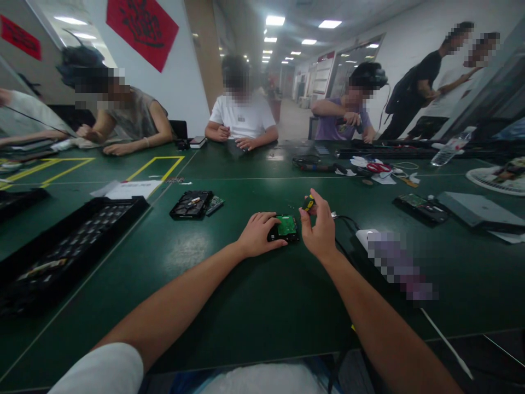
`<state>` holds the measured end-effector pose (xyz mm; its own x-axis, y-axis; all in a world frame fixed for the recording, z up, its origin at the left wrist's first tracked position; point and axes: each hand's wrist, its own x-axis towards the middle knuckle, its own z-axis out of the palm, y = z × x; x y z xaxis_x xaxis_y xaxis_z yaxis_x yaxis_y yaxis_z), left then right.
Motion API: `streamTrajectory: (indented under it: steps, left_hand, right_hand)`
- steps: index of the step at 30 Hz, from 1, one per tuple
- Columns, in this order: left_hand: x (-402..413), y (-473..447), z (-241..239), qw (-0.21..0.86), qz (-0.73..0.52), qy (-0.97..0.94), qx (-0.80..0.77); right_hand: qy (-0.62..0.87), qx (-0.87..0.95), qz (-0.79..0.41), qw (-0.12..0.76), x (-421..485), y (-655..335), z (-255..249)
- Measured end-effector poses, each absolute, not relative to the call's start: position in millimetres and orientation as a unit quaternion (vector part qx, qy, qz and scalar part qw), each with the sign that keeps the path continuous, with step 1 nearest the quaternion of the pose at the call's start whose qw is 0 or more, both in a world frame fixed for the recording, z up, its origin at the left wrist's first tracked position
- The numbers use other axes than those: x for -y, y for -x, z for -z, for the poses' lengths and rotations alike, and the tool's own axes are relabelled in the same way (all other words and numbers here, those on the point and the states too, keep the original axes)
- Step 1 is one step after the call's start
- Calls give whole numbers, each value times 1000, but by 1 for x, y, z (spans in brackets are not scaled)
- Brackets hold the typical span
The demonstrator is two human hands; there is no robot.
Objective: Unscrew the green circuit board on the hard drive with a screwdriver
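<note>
A black hard drive with a green circuit board (286,227) lies on the dark green table (229,295) in front of me. My left hand (258,234) rests on its left side, fingers curled over the drive's edge and holding it down. My right hand (318,227) is just right of the drive, fingers closed round a small screwdriver with a yellow and black handle (308,203), held upright above the board's right corner. A few tiny screws (292,207) lie on the table just behind the drive.
Another opened drive (192,204) lies further left, a long black tray (61,246) at the left edge. A black cable (346,221) and a white device (365,236) sit right of my hand. Several people sit across the table; red scissors (378,167), a bottle (451,146) and tools lie far right.
</note>
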<state>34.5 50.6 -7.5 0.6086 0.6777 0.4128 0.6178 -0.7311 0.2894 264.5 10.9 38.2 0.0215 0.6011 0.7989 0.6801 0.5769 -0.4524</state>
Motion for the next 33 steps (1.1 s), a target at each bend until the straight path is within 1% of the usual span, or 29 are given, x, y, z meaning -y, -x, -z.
streamTrajectory:
  steps: [2, 9, 15, 23, 33]
  left_hand:
    - [-51, -35, 7, 59, -255, -895, -361]
    - [-51, -35, 8, 62, -260, -893, -363]
    - [-49, -35, 5, 71, -256, -892, -365]
    - [-49, -36, 5, 72, -255, -890, -370]
    - [-50, -35, 6, 68, -253, -893, -366]
  right_hand:
    - [452, 703, 29, 549, -11, -264, -37]
    - [464, 693, 72, 547, -9, -266, -40]
    - [458, 695, 40, 553, -9, -264, -37]
    - [473, 673, 60, 566, -12, -266, -37]
    - [458, 696, 33, 552, -8, -263, -39]
